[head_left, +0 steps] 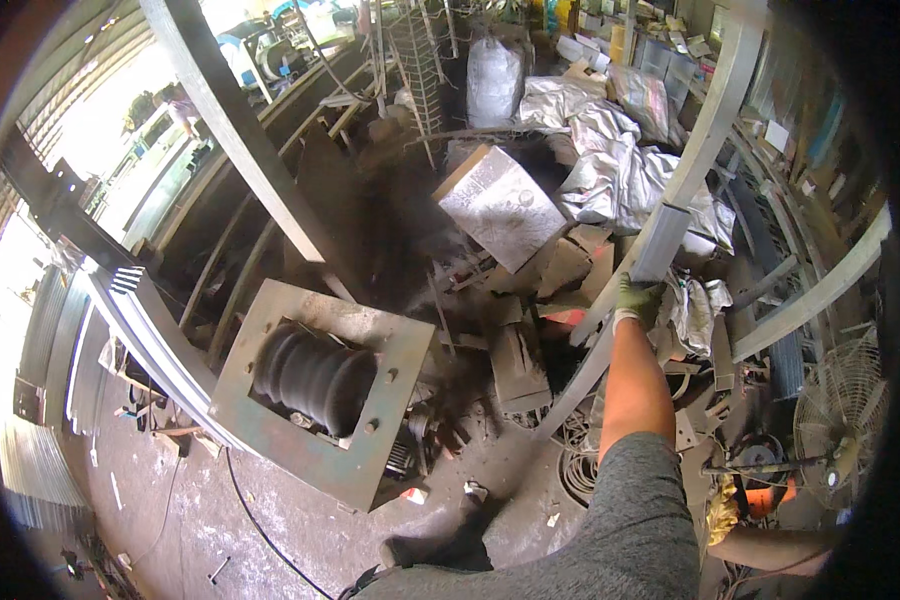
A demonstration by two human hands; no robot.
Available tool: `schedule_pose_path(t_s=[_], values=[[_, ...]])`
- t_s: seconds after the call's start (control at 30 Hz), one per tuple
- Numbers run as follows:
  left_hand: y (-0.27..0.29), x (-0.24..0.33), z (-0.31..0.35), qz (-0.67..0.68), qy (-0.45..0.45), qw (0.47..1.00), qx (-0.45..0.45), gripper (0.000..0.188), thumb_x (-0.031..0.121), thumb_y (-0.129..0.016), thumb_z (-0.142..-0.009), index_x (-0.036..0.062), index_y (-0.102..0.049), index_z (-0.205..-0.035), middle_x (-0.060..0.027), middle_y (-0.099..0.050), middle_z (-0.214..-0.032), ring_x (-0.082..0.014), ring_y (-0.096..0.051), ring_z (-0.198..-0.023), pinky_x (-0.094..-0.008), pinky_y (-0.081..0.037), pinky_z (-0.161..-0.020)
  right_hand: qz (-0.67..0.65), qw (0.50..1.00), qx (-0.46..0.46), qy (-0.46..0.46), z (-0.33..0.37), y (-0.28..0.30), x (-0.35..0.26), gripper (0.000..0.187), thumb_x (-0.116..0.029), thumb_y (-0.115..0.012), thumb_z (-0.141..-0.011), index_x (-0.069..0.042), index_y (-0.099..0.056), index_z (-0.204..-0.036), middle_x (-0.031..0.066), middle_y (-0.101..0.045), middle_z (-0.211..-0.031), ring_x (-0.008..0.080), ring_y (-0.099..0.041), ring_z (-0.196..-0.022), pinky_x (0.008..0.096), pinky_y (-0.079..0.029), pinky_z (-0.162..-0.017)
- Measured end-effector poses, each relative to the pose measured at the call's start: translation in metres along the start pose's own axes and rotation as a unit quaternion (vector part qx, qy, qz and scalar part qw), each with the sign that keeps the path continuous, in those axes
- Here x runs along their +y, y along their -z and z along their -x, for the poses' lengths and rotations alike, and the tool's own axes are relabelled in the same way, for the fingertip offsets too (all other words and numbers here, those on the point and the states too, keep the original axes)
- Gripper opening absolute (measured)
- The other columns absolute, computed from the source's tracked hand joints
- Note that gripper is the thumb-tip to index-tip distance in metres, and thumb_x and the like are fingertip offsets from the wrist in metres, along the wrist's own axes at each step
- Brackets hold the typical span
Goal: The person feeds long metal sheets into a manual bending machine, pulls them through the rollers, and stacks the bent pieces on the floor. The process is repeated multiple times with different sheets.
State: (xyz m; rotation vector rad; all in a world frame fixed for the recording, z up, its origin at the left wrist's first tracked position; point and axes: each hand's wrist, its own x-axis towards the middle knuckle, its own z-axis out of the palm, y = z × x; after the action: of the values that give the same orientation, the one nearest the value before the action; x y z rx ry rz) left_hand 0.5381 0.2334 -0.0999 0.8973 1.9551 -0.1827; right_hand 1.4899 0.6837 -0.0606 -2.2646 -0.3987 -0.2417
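Observation:
My right hand (637, 302), in a pale greenish glove, reaches forward at the end of a bare forearm and grey sleeve. It is closed against a slanting grey metal post (705, 150), beside the lower end of a short rectangular metal piece (662, 240) set along it. The glove partly hides where the fingers meet the metal. My left hand does not show. To the left stands a machine with a greenish metal frame (315, 463) around a dark ribbed roller (310, 378).
A bare forearm (775, 550) with a yellow glove (722, 512), seemingly another person's, comes in at lower right, near a wire-caged fan (842, 420). Silvery sacks (620, 170) and a white-topped box (505, 208) lie beyond. A black cable (260, 528) crosses the floor; coiled hose (576, 472) lies near my arm.

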Motion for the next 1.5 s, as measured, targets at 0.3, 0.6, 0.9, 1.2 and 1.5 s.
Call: schedule_pose_path(t_s=[0.3,0.6,0.9,1.2,1.5], values=[[-0.009,-0.046,0.004,0.033,-0.014,0.999,0.004,0.061,0.053,-0.078,-0.101,0.0031,-0.080,-0.136,-0.0212,-0.084,-0.130,-0.0354,-0.079,-0.126,-0.0476,-0.062,-0.105,-0.117,0.978,-0.083,0.153,0.121,0.083,0.014,0.098,-0.056,-0.087,-0.093,0.000,-0.052,-0.165,0.0291,-0.065,-0.154,0.0474,-0.068,-0.137,0.0538,-0.053,-0.117],[-0.034,-0.192,-0.033,0.130,-0.106,0.984,0.068,0.066,0.054,-0.079,-0.100,0.0024,-0.078,-0.140,-0.0221,-0.083,-0.135,-0.0362,-0.077,-0.131,-0.0469,-0.061,-0.109,-0.326,0.888,-0.286,0.149,0.296,0.241,-0.007,0.064,-0.024,-0.095,-0.093,-0.004,-0.062,-0.144,0.0079,-0.074,-0.120,0.0229,-0.073,-0.107,0.0392,-0.060,-0.096],[0.045,-0.242,-0.024,0.056,-0.338,0.914,0.219,0.100,0.057,-0.094,-0.086,-0.0019,-0.059,-0.159,-0.0303,-0.064,-0.159,-0.0495,-0.060,-0.149,-0.0552,-0.051,-0.124,-0.492,0.764,-0.397,0.132,0.573,0.389,-0.139,0.033,-0.006,-0.088,-0.102,-0.005,-0.068,-0.129,-0.0100,-0.051,-0.093,0.0046,-0.053,-0.087,0.0237,-0.052,-0.085],[0.097,-0.333,0.002,0.008,-0.336,0.887,0.317,0.102,0.035,-0.100,-0.080,0.0042,-0.050,-0.164,-0.0174,-0.076,-0.137,-0.0430,-0.062,-0.143,-0.0595,-0.044,-0.124,-0.406,0.774,-0.462,0.149,0.719,0.376,-0.188,0.065,-0.055,-0.064,-0.113,0.003,-0.077,-0.138,0.0128,-0.083,-0.121,0.0240,-0.072,-0.116,0.0381,-0.052,-0.109],[0.161,-0.319,0.067,-0.001,-0.382,0.862,0.333,0.032,0.020,-0.083,-0.089,0.0169,-0.080,-0.121,-0.0129,-0.084,-0.113,-0.0401,-0.080,-0.101,-0.0548,-0.064,-0.086,-0.412,0.649,-0.629,-0.112,0.803,0.276,-0.198,0.083,-0.067,-0.082,-0.101,-0.017,-0.061,-0.164,0.0070,-0.066,-0.154,0.0258,-0.063,-0.136,0.0450,-0.051,-0.118]])
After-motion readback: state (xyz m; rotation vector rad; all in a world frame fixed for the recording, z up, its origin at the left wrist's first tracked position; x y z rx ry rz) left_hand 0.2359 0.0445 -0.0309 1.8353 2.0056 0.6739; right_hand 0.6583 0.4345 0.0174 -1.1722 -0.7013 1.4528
